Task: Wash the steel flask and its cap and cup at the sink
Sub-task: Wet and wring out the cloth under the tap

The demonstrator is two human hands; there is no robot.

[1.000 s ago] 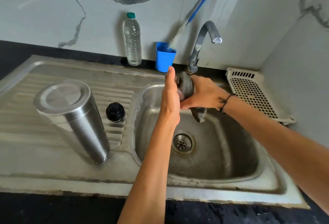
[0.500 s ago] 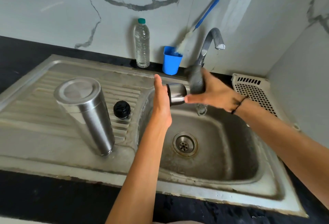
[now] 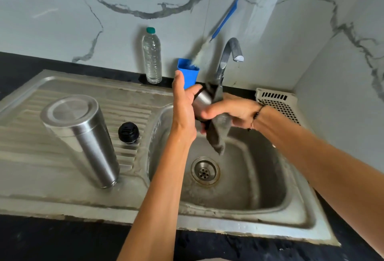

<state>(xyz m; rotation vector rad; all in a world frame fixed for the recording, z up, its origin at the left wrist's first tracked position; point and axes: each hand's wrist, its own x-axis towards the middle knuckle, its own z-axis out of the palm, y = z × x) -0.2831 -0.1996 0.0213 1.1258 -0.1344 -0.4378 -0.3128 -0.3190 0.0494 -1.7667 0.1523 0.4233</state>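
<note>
The steel flask (image 3: 83, 136) stands upside down on the drainboard, left of the basin. Its black cap (image 3: 128, 132) lies on the ribs just right of it. Over the sink basin (image 3: 259, 177) my left hand (image 3: 184, 107) grips the small steel cup (image 3: 202, 99) on its side. My right hand (image 3: 232, 111) presses a grey cloth (image 3: 219, 134) against the cup; the cloth's tail hangs down toward the drain. Most of the cup is hidden by fingers and cloth.
The tap (image 3: 228, 57) arches behind my hands. A blue holder (image 3: 190, 75) with a blue-handled bottle brush (image 3: 224, 18) and a clear water bottle (image 3: 152, 57) stand at the wall. A white perforated tray (image 3: 278, 103) sits at the right. The drain (image 3: 204, 170) lies below.
The cloth has shifted around the cup as my right hand wiped it, and the cup's steel side shows more. Flask and cap stayed put; the camera moved a little.
</note>
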